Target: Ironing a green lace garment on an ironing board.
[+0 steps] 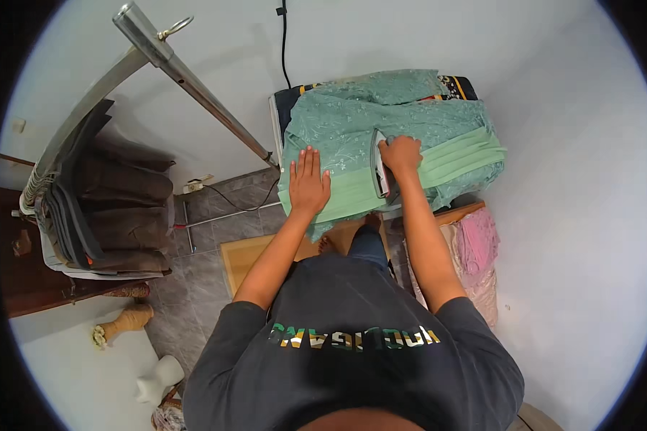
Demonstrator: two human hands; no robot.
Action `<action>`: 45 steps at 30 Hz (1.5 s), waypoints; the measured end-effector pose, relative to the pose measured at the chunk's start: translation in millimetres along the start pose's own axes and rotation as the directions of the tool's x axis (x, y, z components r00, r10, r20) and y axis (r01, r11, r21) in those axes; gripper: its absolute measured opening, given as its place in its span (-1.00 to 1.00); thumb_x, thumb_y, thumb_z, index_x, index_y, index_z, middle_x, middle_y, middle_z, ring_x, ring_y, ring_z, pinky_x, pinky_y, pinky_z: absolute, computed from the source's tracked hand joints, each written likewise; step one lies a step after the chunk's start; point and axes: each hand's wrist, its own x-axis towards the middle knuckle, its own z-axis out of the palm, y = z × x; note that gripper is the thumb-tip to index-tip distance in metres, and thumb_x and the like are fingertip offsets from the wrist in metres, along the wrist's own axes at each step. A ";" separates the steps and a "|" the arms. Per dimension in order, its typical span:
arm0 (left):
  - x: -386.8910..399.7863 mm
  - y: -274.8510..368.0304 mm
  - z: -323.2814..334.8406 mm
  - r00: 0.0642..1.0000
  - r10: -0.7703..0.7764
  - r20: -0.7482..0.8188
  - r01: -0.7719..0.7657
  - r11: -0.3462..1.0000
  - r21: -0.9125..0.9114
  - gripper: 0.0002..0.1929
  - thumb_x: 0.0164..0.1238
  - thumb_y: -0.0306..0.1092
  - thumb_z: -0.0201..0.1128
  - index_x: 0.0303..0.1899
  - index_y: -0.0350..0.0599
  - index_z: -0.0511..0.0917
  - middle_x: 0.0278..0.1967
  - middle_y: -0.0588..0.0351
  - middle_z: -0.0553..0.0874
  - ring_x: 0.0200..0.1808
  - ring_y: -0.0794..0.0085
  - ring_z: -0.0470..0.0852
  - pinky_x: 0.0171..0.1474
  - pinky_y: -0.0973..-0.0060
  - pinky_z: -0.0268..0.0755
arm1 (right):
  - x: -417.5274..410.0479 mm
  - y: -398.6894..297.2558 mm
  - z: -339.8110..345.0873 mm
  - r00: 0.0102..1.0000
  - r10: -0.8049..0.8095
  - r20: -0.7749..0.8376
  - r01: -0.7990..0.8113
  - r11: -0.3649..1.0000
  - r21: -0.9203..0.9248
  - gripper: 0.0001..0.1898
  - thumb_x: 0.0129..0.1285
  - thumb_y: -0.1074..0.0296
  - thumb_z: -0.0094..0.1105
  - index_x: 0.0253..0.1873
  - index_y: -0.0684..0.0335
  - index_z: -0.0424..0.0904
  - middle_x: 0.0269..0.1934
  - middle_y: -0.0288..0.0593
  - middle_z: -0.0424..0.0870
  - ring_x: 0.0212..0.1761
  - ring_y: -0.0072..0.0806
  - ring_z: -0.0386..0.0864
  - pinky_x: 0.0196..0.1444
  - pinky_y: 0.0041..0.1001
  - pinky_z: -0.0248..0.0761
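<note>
My right hand grips a clothes iron, whose soleplate edge faces left. The iron stands over a pale green pleated band of fabric, but whether its plate lies fully flat is hard to tell. Flat on the cloth to the left rests my left hand, fingers apart and pointing away from me, partly over the band. Beneath and beyond spreads a teal floral-patterned fabric, draped over the ironing table and hanging past its front edge. A dark patterned cover shows at the table's far edge.
A metal garment rack with dark clothes rises at left. A cord runs from a wall socket near the floor. Right of my legs lies pink cloth. Dress-form busts stand lower left; a wall borders the right.
</note>
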 end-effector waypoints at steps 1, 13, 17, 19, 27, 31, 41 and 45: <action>0.6 1.3 0.8 1.000 -0.010 -0.011 0.010 1.000 0.013 -0.31 0.73 -0.04 0.05 0.70 -0.24 0.32 0.76 -0.12 0.29 0.81 0.04 0.18 0.81 -0.04 -0.05 | 1.1 -5.0 2.4 1.000 -0.002 -0.002 0.002 1.000 0.002 -0.36 0.37 -0.19 0.39 0.06 0.45 0.86 0.15 0.36 0.80 0.41 0.41 0.56 0.30 0.48 0.51; 126.3 -43.3 -0.4 0.995 0.037 0.089 -0.043 0.997 0.067 -0.43 0.86 -0.09 -0.07 0.76 0.33 0.27 0.81 0.19 0.23 0.83 0.14 0.13 0.80 -0.16 -0.08 | 16.0 -88.7 27.3 0.973 -0.213 0.089 0.217 0.976 -0.030 -0.38 0.40 -0.20 0.40 0.18 0.32 0.85 0.42 0.23 0.67 0.72 0.30 0.27 0.48 0.60 0.28; 130.1 -57.5 8.3 0.934 -0.169 0.315 0.089 0.963 0.253 -0.37 0.90 0.20 -0.42 0.84 0.59 -0.10 0.88 0.48 -0.15 0.88 0.38 -0.16 0.81 -0.29 -0.33 | 51.5 -53.7 9.4 0.985 -0.119 0.122 0.125 0.991 -0.040 -0.33 0.38 -0.16 0.43 0.28 0.39 0.79 0.52 0.26 0.59 0.74 0.36 0.18 0.51 0.69 0.16; 128.7 -54.8 9.6 0.937 -0.165 0.309 0.105 0.974 0.202 -0.37 0.90 0.21 -0.39 0.84 0.59 -0.07 0.88 0.45 -0.14 0.88 0.35 -0.14 0.81 -0.31 -0.32 | 71.1 -32.2 1.8 0.989 -0.086 0.120 0.096 0.992 -0.084 -0.32 0.38 -0.19 0.42 0.29 0.35 0.80 0.49 0.22 0.62 0.72 0.33 0.22 0.51 0.68 0.18; 126.9 -57.3 15.5 0.954 -0.153 0.256 0.124 0.984 0.127 -0.37 0.90 0.17 -0.31 0.84 0.52 -0.01 0.88 0.41 -0.05 0.89 0.32 -0.14 0.79 -0.35 -0.34 | 72.9 -51.8 8.7 0.969 -0.239 0.062 0.242 0.968 -0.059 -0.38 0.32 -0.20 0.41 0.10 0.33 0.90 0.39 0.30 0.68 0.63 0.27 0.36 0.50 0.60 0.26; 123.3 -55.5 14.1 0.967 -0.143 0.209 0.118 0.985 0.126 -0.36 0.89 0.14 -0.29 0.85 0.47 0.00 0.87 0.43 -0.06 0.88 0.36 -0.12 0.81 -0.30 -0.34 | 61.4 -85.3 7.3 0.907 -0.397 0.142 0.408 0.911 -0.056 -0.41 0.31 -0.19 0.44 0.11 0.28 0.90 0.39 0.30 0.69 0.68 0.28 0.33 0.50 0.59 0.26; 129.2 -46.4 8.7 0.949 -0.187 0.254 0.142 0.972 0.186 -0.35 0.89 0.10 -0.29 0.86 0.46 -0.05 0.88 0.42 -0.06 0.88 0.35 -0.10 0.81 -0.24 -0.30 | 119.0 46.0 -24.7 0.984 -0.158 0.084 0.167 0.979 -0.119 -0.38 0.34 -0.23 0.42 0.09 0.34 0.88 0.28 0.25 0.76 0.49 0.18 0.50 0.39 0.54 0.40; 125.5 -47.6 8.0 0.945 -0.201 0.259 0.151 0.968 0.200 -0.35 0.90 0.10 -0.28 0.86 0.46 -0.06 0.88 0.44 -0.09 0.88 0.35 -0.12 0.82 -0.22 -0.30 | 141.1 109.4 -59.8 0.991 0.006 0.135 0.013 0.990 -0.138 -0.41 0.39 -0.19 0.36 0.17 0.27 0.87 0.35 0.21 0.74 0.55 0.26 0.48 0.43 0.54 0.35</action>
